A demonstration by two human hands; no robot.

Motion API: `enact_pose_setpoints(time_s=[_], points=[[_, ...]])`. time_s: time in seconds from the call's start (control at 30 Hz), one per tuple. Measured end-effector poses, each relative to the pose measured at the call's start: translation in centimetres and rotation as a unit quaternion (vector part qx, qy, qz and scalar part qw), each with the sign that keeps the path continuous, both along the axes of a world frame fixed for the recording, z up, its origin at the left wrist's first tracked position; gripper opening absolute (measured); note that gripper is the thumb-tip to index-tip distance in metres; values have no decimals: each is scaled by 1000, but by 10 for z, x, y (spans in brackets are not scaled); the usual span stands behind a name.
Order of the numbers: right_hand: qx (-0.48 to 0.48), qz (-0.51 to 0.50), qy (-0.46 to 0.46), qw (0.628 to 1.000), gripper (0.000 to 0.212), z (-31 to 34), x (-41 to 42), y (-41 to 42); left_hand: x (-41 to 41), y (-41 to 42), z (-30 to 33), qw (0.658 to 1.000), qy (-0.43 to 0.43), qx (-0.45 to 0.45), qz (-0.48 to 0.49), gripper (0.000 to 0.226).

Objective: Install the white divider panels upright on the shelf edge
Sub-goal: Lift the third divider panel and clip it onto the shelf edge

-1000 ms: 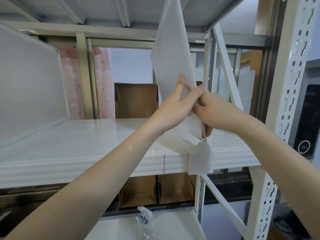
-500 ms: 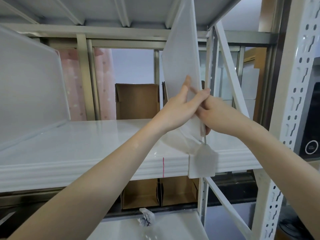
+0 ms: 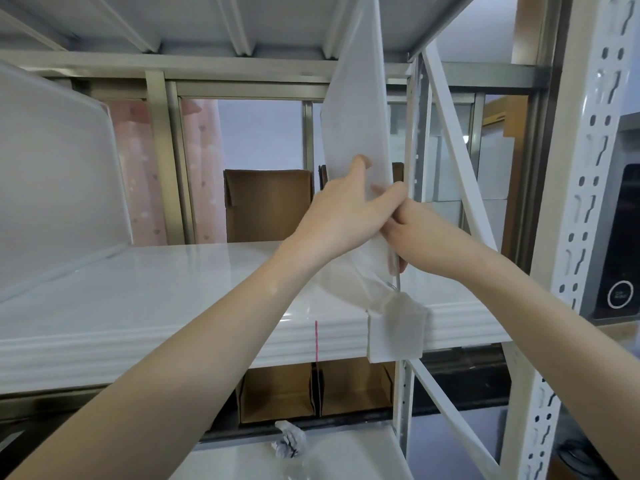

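Note:
A translucent white divider panel (image 3: 360, 109) stands nearly upright over the right part of the white shelf (image 3: 145, 292). Its front tab (image 3: 396, 329) hangs over the shelf's ribbed front edge. My left hand (image 3: 343, 209) presses flat against the panel's left face, thumb and fingers gripping it. My right hand (image 3: 412, 226) clasps the panel's front edge from the right side, fingers partly hidden behind it. A second white divider panel (image 3: 59, 174) stands upright at the left end of the shelf.
A white perforated upright post (image 3: 588, 216) and a diagonal brace (image 3: 457, 161) stand close on the right. The upper shelf's underside (image 3: 207, 26) is just above the panel's top. Cardboard boxes (image 3: 268, 206) sit behind and below. A crumpled plastic wrapper (image 3: 289, 445) lies on the lower shelf.
The held panel has swung from a leftward tilt to nearly upright and shifted right. Both hands moved with it, and the front tab dropped lower over the shelf edge.

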State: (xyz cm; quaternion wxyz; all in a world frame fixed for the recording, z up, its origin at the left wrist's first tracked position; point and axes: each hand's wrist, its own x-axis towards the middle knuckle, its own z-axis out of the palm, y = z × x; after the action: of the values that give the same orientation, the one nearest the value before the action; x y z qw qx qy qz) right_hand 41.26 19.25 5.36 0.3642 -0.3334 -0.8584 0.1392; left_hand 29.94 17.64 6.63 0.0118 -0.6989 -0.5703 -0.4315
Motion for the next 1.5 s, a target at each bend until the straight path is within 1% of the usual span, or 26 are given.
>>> enact_pose_setpoints(time_s=[0.1, 0.13, 0.17, 0.2, 0.23, 0.27, 0.33, 0.4, 0.47, 0.67, 0.9, 1.17, 1.27, 1.37, 1.43, 1.5], points=[[-15, -23, -27, 999, 25, 1, 0, -3, 6, -3, 8, 988, 99, 71, 97, 37], [-20, -34, -40, 998, 24, 2, 0, -4, 8, -4, 11, 981, 127, 84, 118, 31], [-13, -47, -55, 997, 28, 0, -1, -3, 10, -5, 13, 975, 148, 92, 135, 26], [-4, -62, -70, 996, 33, -1, -2, -2, 12, -6, 14, 970, 166, 92, 149, 26], [-6, -80, -62, 995, 38, -2, -3, -2, 14, -7, 16, 966, 181, 89, 161, 30], [9, -100, -86, 991, 41, -2, -3, -1, 16, -9, 17, 963, 192, 83, 170, 34], [31, -117, -120, 985, 43, -3, -2, 2, 19, -10, 17, 960, 203, 74, 177, 38], [63, -121, -168, 976, 43, -2, 1, 3, 21, -10, 15, 961, 205, 65, 175, 40], [76, -115, -186, 973, 44, 0, 2, 3, 22, -10, 13, 963, 198, 63, 169, 40], [70, -76, -181, 978, 47, -1, 0, 2, 20, -11, 8, 971, 171, 68, 154, 41], [45, -59, -152, 986, 50, -2, 1, -2, 24, -11, 5, 972, 174, 72, 139, 43], [47, -48, -155, 986, 48, -7, 3, 1, 25, -11, -1, 972, 175, 66, 143, 43], [47, -49, -156, 985, 49, -13, 5, 3, 30, -11, -5, 970, 182, 64, 145, 42], [47, -83, -187, 978, 46, -24, 9, 4, 35, -10, -15, 973, 174, 67, 136, 37], [56, -103, -198, 973, 44, -26, 10, 2, 36, -10, -16, 975, 168, 67, 128, 41], [52, -101, -199, 973, 43, -26, 10, -1, 34, -11, -16, 978, 157, 60, 123, 42]])
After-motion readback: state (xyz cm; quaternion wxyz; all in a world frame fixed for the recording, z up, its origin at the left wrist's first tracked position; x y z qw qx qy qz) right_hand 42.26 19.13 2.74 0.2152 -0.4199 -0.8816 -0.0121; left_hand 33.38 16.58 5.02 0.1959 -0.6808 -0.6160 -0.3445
